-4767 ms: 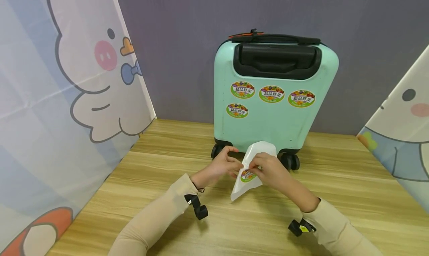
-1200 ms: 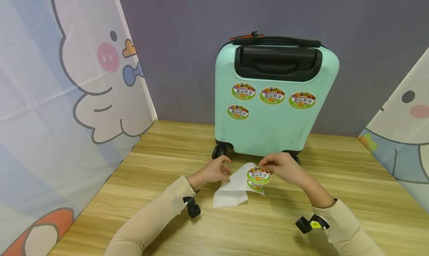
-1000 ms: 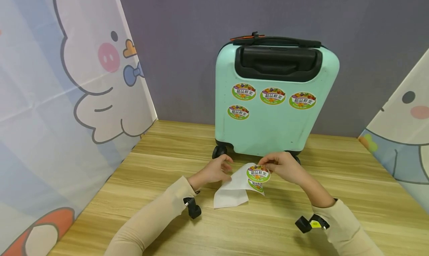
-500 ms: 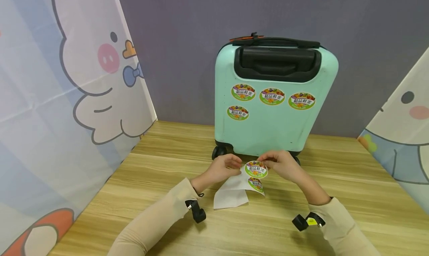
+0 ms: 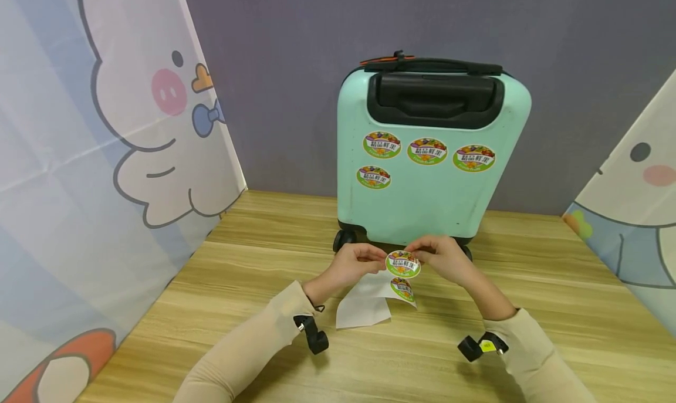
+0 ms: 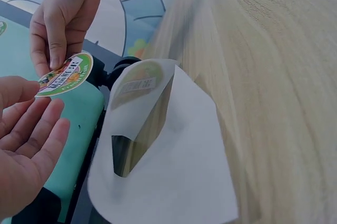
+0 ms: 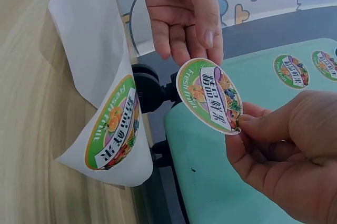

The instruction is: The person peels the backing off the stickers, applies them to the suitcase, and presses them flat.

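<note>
An oval fruit sticker (image 5: 403,264) is held up in front of the suitcase's base. My right hand (image 7: 289,150) pinches its edge between thumb and fingers. My left hand (image 5: 356,265) is at the sticker's opposite edge, its fingertips touching or almost touching it; the other fingers are loosely extended, as the left wrist view shows. Below lies a bent white backing sheet (image 5: 364,312) with another sticker (image 7: 113,124) on it. Behind stands a mint-green suitcase (image 5: 428,206) bearing a row of three fruit stickers (image 5: 427,151) and one more sticker (image 5: 373,178) beneath the leftmost.
The suitcase stands on black wheels (image 5: 344,239) on a wood-grain table (image 5: 274,239), close to a grey back wall (image 5: 274,98). Cartoon-printed panels (image 5: 174,156) flank the table on the left and right.
The right hand peeled the sticker from the sheet and has raised it slightly. The left hand has moved right, off the backing sheet, to the sticker's edge. The sheet now lies lower on the table.
</note>
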The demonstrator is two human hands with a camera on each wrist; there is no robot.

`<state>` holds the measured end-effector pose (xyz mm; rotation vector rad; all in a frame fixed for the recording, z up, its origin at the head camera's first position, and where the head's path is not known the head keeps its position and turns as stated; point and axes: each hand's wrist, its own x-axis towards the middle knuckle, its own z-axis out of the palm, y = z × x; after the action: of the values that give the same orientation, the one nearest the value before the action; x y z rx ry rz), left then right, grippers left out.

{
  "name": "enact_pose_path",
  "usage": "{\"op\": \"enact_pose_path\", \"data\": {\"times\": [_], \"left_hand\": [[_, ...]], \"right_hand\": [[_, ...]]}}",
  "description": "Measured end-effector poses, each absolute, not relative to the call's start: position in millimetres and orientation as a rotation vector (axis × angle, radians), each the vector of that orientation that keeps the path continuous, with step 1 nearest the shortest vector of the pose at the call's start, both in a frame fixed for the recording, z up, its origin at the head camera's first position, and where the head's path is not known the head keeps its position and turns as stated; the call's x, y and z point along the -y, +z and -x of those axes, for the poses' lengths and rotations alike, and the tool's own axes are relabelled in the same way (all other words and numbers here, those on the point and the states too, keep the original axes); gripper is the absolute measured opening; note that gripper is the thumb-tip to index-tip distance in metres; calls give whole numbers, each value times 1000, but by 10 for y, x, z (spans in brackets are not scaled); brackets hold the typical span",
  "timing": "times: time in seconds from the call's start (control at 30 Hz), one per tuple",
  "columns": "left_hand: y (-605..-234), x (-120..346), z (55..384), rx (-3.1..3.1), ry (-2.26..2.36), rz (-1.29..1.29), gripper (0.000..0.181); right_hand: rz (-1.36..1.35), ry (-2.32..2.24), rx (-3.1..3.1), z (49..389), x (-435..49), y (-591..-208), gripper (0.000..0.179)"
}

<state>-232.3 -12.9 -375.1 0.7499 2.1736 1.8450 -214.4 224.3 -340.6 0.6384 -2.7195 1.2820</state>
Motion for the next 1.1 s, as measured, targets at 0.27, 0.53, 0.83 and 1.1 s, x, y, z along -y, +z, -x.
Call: {"op": "enact_pose_path", "data": {"times": [0.27, 0.53, 0.83, 1.1], "left_hand": [[-3806, 109, 2348, -2122, 1931, -724, 17], [-3842, 90, 2374, -2072, 1988, -699, 17], [-3832, 86, 2388, -2039, 2066, -674, 18], [-3751, 79, 2405, -1997, 2130, -673, 19]], "right_hand": [[-659, 1364, 2699, 2158, -2246, -3441, 14], [-606, 1513, 2676, 2145, -2250, -3423, 20], [-559, 1590, 2656, 2142, -2247, -3389, 23], [-512, 1604, 2638, 2151, -2260, -3309, 27]]}}
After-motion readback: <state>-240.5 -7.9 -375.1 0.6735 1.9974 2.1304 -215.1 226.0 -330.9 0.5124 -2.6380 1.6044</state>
